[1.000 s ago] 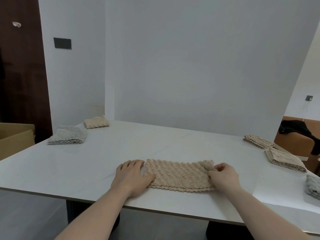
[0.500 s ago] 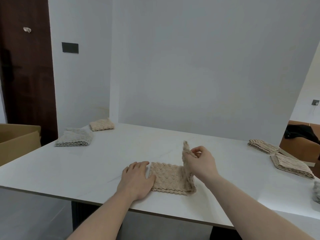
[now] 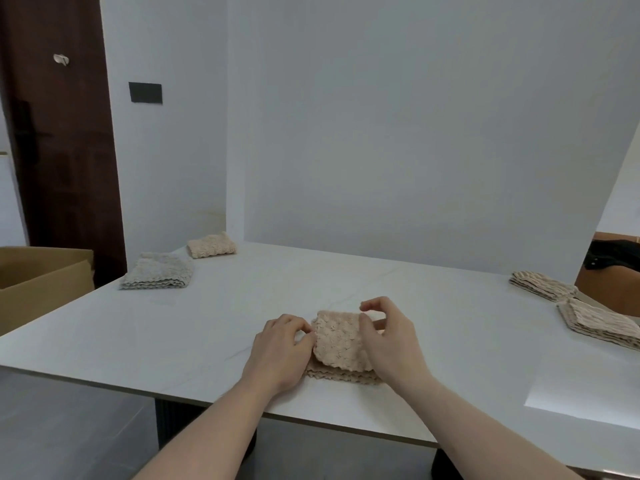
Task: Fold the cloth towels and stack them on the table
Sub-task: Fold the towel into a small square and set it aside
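Beige knit towel (image 3: pixel 341 341), folded to a small thick square, lies near the front edge of the white tabletop (image 3: pixel 450 341), directly btwn both hands. Left hand (image 3: pixel 278 355) rests on the tabletop at the towel's left edge, fingers (image 3: pixel 299 329) curled, tips touching the upper layer's left side. Right hand (image 3: pixel 391 344) sits at the towel's right side, thumb pressed on the top layer; its fingers (image 3: pixel 374 303) arch loosely above the far right corner, narrow gap btwn thumb & forefinger, nothing pinched that can be seen. Lower layers' scalloped edges show below the top fold, toward the person.

Elsewhere on the tabletop: folded grey towel (image 3: pixel 157 271) at far left, w/ a smaller folded beige towel (image 3: pixel 212 244) just behind it by the white backdrop (image 3: pixel 398 133). Two folded striped towels at far right, one (image 3: pixel 542 285) near the backdrop, another (image 3: pixel 599 322) just in front of it. Cardboard box (image 3: pixel 38 282) stands off the left edge, dark wood door (image 3: pixel 59 133) behind
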Motion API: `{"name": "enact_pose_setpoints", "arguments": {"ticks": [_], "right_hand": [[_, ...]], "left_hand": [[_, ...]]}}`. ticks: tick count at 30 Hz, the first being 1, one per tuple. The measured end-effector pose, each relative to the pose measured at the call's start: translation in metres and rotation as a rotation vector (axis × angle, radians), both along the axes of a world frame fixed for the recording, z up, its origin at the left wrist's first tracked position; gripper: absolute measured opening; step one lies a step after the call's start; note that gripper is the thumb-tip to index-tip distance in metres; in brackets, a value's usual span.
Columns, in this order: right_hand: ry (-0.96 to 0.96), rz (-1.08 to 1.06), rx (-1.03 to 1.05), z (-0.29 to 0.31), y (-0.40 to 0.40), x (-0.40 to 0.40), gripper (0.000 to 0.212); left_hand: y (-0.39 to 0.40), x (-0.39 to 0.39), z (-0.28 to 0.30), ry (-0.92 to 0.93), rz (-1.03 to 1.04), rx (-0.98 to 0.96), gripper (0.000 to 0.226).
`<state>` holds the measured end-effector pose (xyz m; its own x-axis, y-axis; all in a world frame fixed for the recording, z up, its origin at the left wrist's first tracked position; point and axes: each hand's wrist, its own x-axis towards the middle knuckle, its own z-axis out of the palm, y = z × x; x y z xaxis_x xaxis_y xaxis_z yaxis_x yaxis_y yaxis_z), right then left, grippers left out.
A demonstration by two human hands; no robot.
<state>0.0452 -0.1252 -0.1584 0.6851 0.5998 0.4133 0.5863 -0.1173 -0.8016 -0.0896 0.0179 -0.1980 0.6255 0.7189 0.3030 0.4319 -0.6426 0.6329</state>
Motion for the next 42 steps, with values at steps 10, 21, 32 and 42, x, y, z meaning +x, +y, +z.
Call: {"name": "enact_pose_setpoints", "arguments": {"ticks": [10,21,32,42], "right_hand": [[-0.158,0.022,-0.303,-0.041,-0.031,0.018,0.057],[-0.293,0.131,-0.527,-0.016,0.001,0.028,0.061],[-0.401,0.158,-0.754,-0.047,0.007,0.026,0.064],[-0.347,0.080,-0.800,-0.042,0.002,0.011,0.067]], "left_hand": [[0.001,0.000,-0.001,-0.075,-0.007,-0.010,0.020],[0.002,0.001,-0.003,-0.049,0.010,0.031,0.020],[-0.002,0.004,-0.010,0.234,-0.275,0.160,0.058],[-0.008,0.011,-0.005,0.440,-0.184,0.128,0.058]]}}
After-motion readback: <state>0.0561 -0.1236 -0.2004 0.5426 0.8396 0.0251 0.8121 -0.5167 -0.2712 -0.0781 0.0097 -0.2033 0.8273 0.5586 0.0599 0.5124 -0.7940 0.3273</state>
